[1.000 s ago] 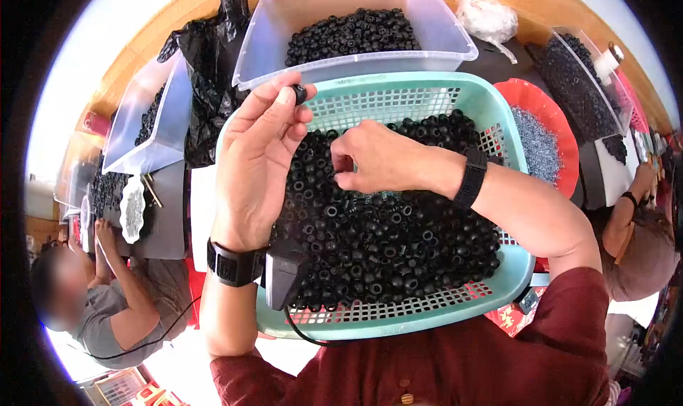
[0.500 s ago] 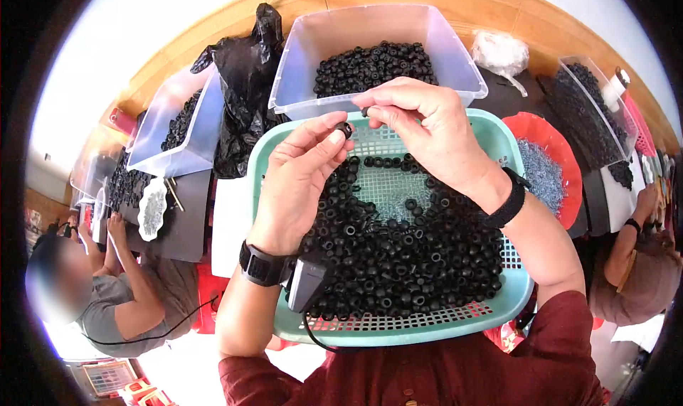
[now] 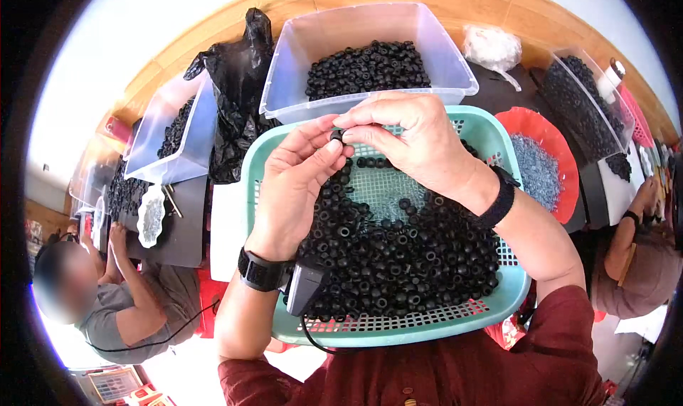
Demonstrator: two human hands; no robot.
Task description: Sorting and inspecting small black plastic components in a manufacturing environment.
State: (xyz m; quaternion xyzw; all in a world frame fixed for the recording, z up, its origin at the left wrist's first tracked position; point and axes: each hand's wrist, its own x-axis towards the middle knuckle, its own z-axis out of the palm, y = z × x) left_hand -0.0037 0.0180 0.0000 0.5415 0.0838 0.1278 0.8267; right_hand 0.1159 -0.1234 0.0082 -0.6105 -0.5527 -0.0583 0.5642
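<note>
Above the far part of a turquoise perforated basket (image 3: pixel 521 157), my two hands meet fingertip to fingertip. Thumb and fingers of my left hand (image 3: pixel 290 185) are closed on a small black ring-shaped part (image 3: pixel 337 135). My right hand (image 3: pixel 423 143) pinches at the same part from the right; whatever small piece sits in its fingertips is mostly hidden. Below, many loose black ring parts (image 3: pixel 398 271) with round holes fill the basket. Small grey bits (image 3: pixel 388 207) show among them near the basket's middle.
Behind the basket stands a clear bin (image 3: pixel 284 79) of black parts, beside a black plastic bag (image 3: pixel 238 93). At right, a red wavy-edged tray (image 3: pixel 567 168) holds small grey-blue pieces. More bins flank these. One person (image 3: pixel 131 306) sits at left, another (image 3: pixel 637 264) at right.
My right hand has moved left and slightly down, bringing its fingertips onto the black ring part in my left hand. The left hand stays nearly in place.
</note>
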